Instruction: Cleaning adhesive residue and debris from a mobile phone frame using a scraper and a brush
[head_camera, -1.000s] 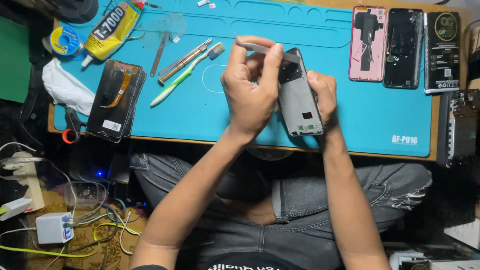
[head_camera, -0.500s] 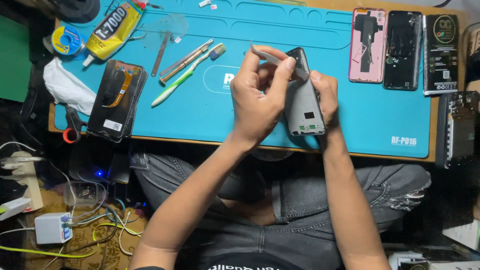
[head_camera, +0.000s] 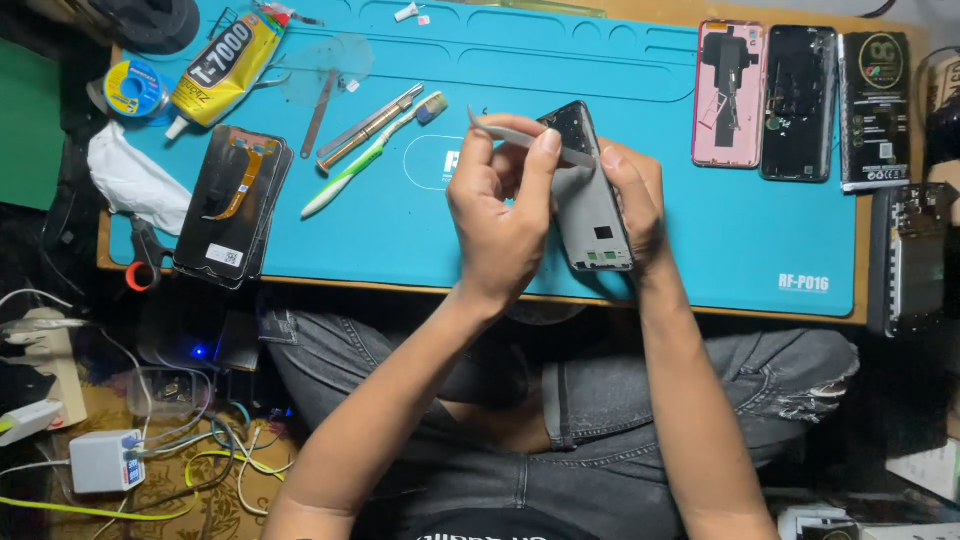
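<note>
A wooden tabletop under a blue work mat stands over a dim floor strewn with cables.
</note>
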